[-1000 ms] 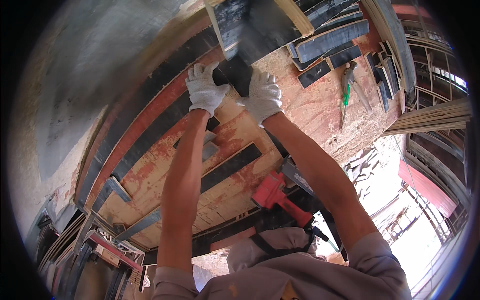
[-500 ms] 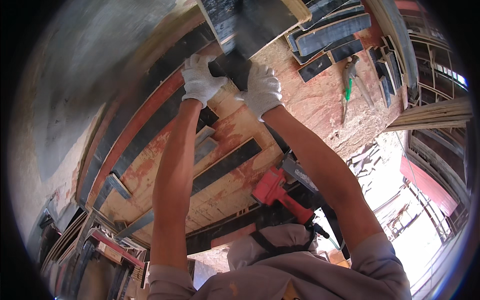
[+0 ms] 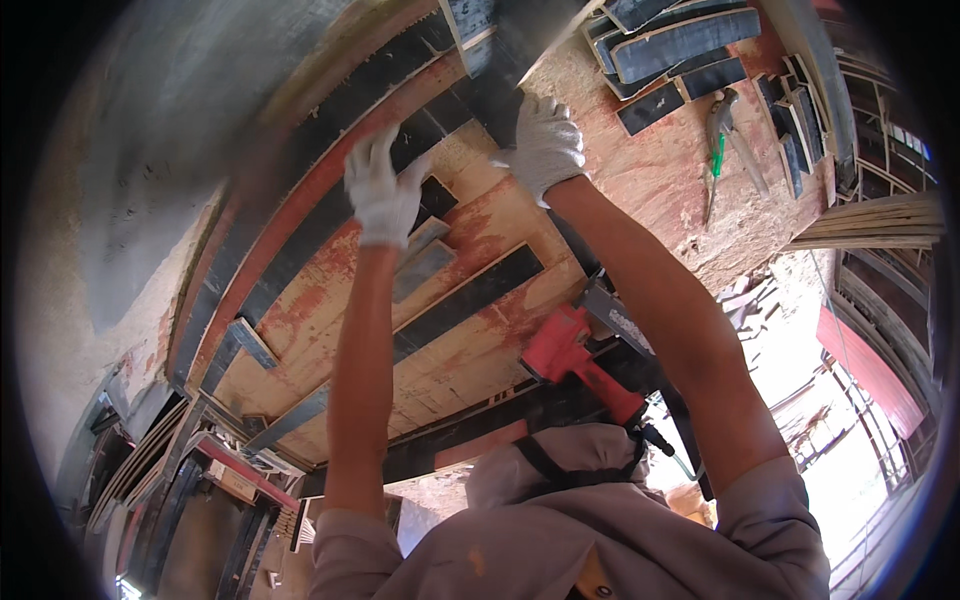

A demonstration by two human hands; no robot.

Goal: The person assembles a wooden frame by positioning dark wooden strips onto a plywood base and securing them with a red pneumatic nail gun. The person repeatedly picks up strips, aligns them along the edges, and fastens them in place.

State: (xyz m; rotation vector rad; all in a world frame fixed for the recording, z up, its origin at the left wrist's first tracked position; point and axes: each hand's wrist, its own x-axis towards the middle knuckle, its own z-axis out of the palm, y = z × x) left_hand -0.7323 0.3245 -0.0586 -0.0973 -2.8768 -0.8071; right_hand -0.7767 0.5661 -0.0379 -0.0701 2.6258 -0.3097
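My left hand (image 3: pixel 385 190), in a white knit glove, is raised with fingers spread and holds nothing; it is slightly blurred. It hovers over a curved frame of black and reddish strips (image 3: pixel 330 170). My right hand (image 3: pixel 548 150), gloved too, lies at the right edge of a dark board (image 3: pixel 497 100) with its thumb apart from its fingers. Whether it presses on that board, I cannot tell. Below the right forearm lies a red nail gun (image 3: pixel 557 345) with a hose fitting. A long black strip (image 3: pixel 470 300) crosses the worktop between my arms.
Short black-faced wooden pieces (image 3: pixel 685 45) are piled at the far right. Beside them lie a hammer (image 3: pixel 722 110) and a green-handled tool (image 3: pixel 717 160). More offcuts (image 3: pixel 785 125) stand near the worktop's right edge. Stacked thin boards (image 3: pixel 870 222) sit beyond it.
My left hand has lifted off the dark board and moved left, its fingers opening. My right hand stays by the board's edge. The whole view has shifted slightly.
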